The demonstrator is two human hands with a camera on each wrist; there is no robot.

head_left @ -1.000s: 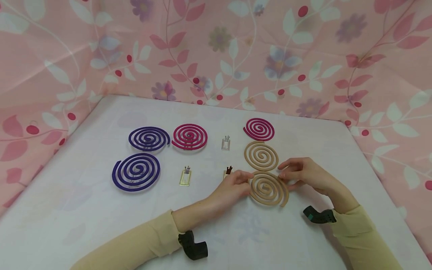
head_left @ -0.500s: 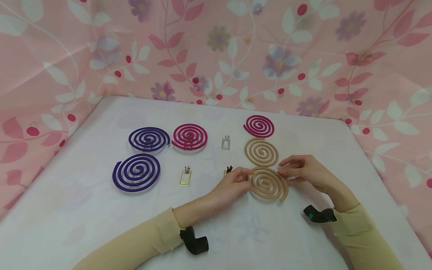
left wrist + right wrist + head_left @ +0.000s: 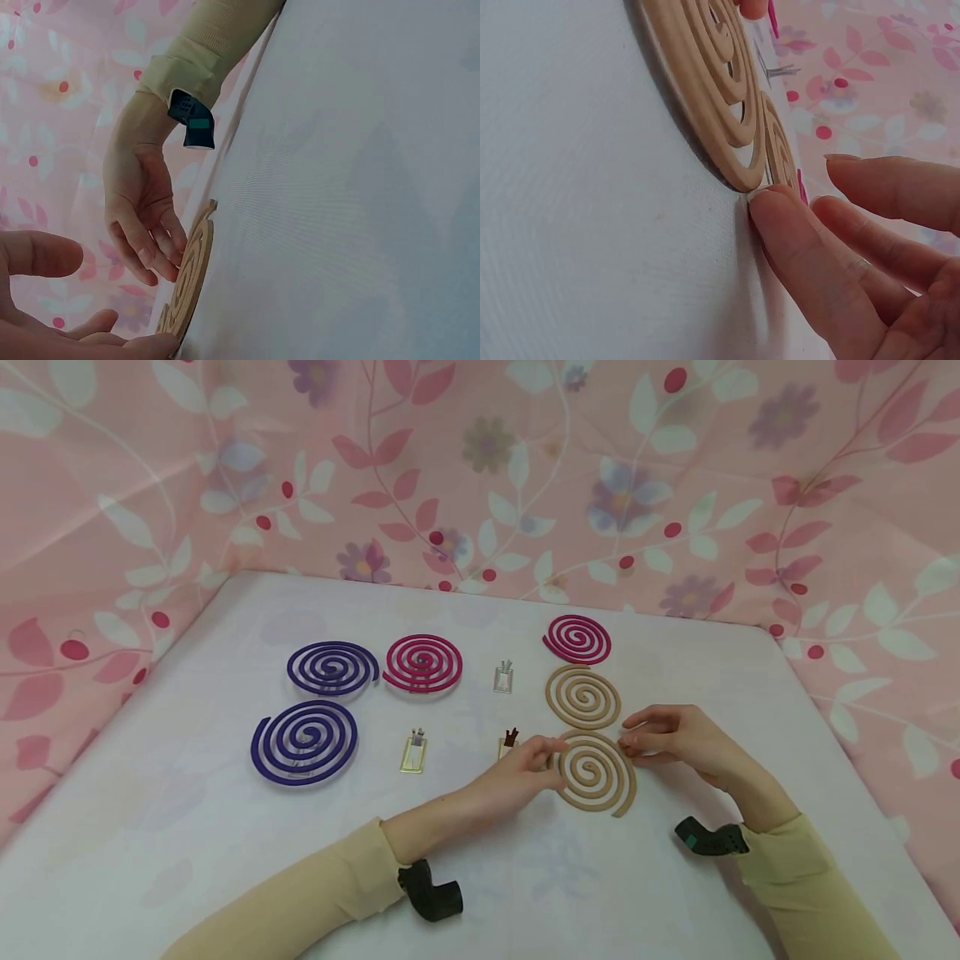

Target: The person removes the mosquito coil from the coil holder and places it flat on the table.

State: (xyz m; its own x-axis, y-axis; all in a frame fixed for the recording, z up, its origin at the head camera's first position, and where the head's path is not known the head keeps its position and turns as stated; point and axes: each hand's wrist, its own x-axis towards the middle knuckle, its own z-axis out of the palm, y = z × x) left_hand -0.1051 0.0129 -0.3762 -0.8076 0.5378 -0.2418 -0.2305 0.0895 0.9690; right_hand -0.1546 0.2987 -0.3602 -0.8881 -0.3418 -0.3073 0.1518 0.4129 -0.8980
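A tan mosquito coil (image 3: 590,770) lies flat between the two hands, nearest the person in a column of coils. At its left edge is my left hand (image 3: 517,777), thumb and index finger spread apart, fingertips by the rim. My right hand (image 3: 686,745) is at its upper right edge, fingers relaxed; in the right wrist view its thumb (image 3: 791,232) is at the coil's rim, touching or nearly so. Beyond it lie a second tan mosquito coil (image 3: 583,697) and a magenta mosquito coil (image 3: 577,639), nearly end to end.
On the left, two purple coils (image 3: 303,743) and another magenta coil (image 3: 423,663) sit raised on small stands. Small metal stands stand mid-table: a silver one (image 3: 503,678), a gold one (image 3: 413,752), and one (image 3: 510,739) partly hidden by the left hand. Floral cloth (image 3: 480,485) surrounds the table.
The near tan coil has slid away from the person and settled flat, its tail turning slightly. The far tan and magenta coils moved back too. My left fingers have spread from the rim.
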